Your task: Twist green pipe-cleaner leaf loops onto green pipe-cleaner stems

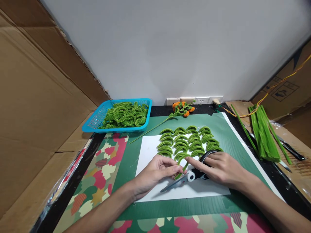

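My left hand [164, 170] pinches a bent green pipe cleaner [180, 175] between thumb and fingers, low over a white sheet [150, 147]. Fingers of my right hand [222, 168] are wrapped round the black handle of the scissors [173, 185], whose blades point down and left. The right index finger reaches out to the top of the same bent pipe cleaner. Just beyond both hands lie rows of curved green pipe-cleaner leaves [181, 142], set out in columns. Part of the scissors' handle is hidden by my right hand.
At the back left, a blue basket [93, 121] holds a heap of green leaf loops [125, 115]. An orange flower [178, 106] on a long green stem lies behind the rows. Straight green pipe cleaners [264, 139] lie bundled at right, beside a black-handled tool [291, 149]. Cardboard [36, 97] walls the left side.
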The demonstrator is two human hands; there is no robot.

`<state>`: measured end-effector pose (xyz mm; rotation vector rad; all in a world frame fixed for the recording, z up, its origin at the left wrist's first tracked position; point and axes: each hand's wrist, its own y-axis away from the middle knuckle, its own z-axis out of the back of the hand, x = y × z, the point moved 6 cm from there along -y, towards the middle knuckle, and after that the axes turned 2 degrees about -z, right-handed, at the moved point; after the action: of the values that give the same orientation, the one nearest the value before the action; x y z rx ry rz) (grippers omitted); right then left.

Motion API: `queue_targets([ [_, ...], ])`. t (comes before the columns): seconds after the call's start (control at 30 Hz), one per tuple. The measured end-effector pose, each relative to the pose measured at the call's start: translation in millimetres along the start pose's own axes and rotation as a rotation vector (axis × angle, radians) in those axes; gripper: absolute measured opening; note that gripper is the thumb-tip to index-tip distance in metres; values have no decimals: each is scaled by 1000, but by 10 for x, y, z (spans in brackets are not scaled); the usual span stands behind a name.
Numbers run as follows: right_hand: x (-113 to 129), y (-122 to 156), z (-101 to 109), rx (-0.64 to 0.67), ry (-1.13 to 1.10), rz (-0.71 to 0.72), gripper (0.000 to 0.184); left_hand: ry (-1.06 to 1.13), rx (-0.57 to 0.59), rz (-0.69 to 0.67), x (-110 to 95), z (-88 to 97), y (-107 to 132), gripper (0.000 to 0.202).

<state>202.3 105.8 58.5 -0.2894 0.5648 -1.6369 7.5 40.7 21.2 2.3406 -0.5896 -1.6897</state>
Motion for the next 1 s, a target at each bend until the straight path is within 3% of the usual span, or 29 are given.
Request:
queue_targets([
  [0.13, 39, -12, 52, -47, -52, 22, 38, 22, 39, 0, 3, -31, -2, 33],
  [0.33, 131, -64, 152, -115, -131, 49, 29, 64, 207, 44, 19, -130, 17, 44],
  [0.73, 238, -29, 59, -102, -238, 33, 32, -16, 51, -178, -40, -36, 2, 35],
  [0.93, 194, 1, 178, -217, -241, 47, 41, -216, 96, -288, -113, -66, 73, 67],
  [1.0, 181, 0, 190, -229, -239, 30, 43, -272, 81, -296, -119, -77, 78, 64],
])
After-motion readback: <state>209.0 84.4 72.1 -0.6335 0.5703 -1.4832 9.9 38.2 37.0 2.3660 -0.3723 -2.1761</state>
